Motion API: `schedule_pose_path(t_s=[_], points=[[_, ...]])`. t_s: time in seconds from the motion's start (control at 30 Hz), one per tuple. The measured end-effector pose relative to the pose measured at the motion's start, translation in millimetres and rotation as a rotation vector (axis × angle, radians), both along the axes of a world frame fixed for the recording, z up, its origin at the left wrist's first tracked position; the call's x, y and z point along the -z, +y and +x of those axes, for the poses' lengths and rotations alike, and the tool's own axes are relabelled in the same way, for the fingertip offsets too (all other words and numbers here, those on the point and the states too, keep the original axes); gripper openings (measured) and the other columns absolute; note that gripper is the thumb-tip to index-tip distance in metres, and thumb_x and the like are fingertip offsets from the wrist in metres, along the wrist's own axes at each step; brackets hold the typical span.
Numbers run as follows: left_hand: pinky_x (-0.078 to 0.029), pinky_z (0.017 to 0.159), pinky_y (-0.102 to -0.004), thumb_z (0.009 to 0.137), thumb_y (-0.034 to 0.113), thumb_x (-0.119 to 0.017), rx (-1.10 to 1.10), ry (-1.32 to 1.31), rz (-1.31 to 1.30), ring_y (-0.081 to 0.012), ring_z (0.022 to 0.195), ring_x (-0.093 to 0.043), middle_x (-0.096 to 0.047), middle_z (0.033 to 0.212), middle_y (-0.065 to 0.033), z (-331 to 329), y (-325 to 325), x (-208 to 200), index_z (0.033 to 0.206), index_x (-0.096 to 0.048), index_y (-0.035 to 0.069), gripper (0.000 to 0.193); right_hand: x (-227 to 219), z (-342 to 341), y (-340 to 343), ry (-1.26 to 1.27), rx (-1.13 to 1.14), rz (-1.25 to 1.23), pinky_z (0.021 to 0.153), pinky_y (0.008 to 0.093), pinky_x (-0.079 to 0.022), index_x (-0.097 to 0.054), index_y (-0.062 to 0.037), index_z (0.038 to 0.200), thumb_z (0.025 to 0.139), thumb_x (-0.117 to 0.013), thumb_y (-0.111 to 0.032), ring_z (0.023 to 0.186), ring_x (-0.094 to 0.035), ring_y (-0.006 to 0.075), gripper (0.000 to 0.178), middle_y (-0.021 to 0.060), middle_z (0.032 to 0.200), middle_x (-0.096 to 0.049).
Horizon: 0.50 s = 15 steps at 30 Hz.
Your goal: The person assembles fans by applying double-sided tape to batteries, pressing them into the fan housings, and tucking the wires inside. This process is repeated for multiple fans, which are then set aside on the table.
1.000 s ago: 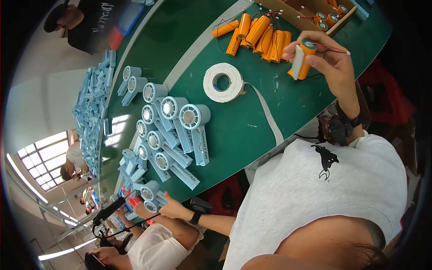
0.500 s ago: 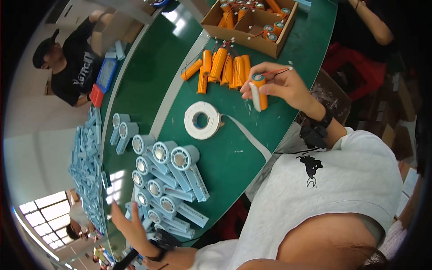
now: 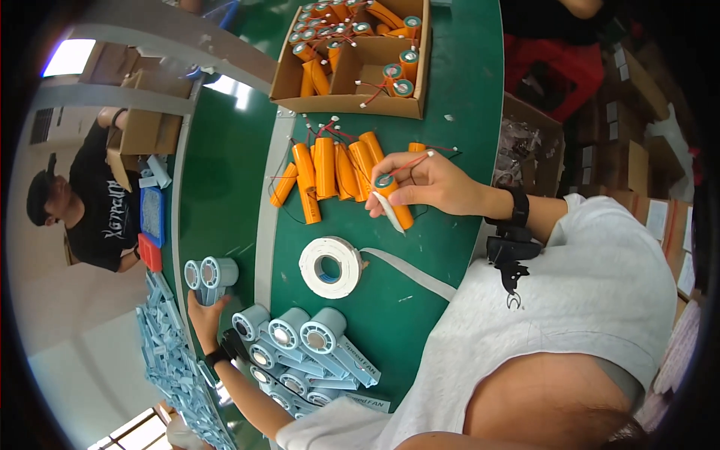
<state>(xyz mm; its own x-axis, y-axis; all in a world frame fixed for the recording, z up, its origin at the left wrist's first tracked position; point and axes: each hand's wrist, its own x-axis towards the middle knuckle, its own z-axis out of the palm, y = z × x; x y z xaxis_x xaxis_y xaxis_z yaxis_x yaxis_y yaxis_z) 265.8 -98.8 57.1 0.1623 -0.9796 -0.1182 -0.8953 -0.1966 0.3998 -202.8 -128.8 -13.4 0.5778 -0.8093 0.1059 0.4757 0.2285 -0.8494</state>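
Your right hand (image 3: 439, 186) has an orange battery (image 3: 403, 215) pinched, white strip (image 3: 388, 211) along its side, over the green table (image 3: 465, 90), beside the loose batteries (image 3: 324, 171). Your left hand (image 3: 205, 321) is at two blue fans (image 3: 220, 273); can't tell if its fingers grip them. Tape roll (image 3: 310, 264) lies between your hands.

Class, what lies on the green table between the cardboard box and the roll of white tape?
In the head view, a group of wired orange cylindrical batteries lies between the cardboard box and the roll of white tape.
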Motion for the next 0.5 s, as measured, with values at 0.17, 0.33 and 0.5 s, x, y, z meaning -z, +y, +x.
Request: schedule_pose_path(t_s=[0.17,0.33,0.5], points=[[-0.04,0.083,-0.0307,0.061,0.013,-0.073,0.106,-0.011,0.022,-0.0226,0.095,-0.054,-0.055,0.106,-0.0168,-105,-4,-24,0.115,-0.042,-0.007,0.064,1,-2,-8,-0.057,-0.05,0.089,0.083,0.028,-0.046,-0.049,0.0024,0.103,0.081,-0.054,0.001,0.093,-0.059,0.0194,0.023,0.0136,0.1,-0.059],[-0.04,0.083,-0.0324,0.062,0.014,-0.073,-0.013,-0.048,0.358,-0.0253,0.095,-0.053,-0.055,0.103,-0.017,-172,6,-24,0.116,-0.041,-0.006,0.067,-2,-1,-4,-0.026,0.013,-0.115,0.084,0.0289,-0.045,-0.054,0.0016,0.098,0.077,-0.057,0.004,0.093,-0.058,0.0203,0.022,0.0112,0.101,-0.059],[-0.042,0.079,-0.0377,0.06,0.015,-0.074,0.515,-0.436,-0.292,-0.0308,0.098,-0.05,-0.058,0.093,-0.0171,-202,-10,-11,0.105,-0.05,-0.002,0.054,0,-6,-2,-0.002,-0.052,-0.292,0.081,0.026,-0.045,-0.061,0.0025,0.093,0.07,-0.064,0.005,0.089,-0.056,0.0155,0.024,0.0088,0.103,-0.059]])
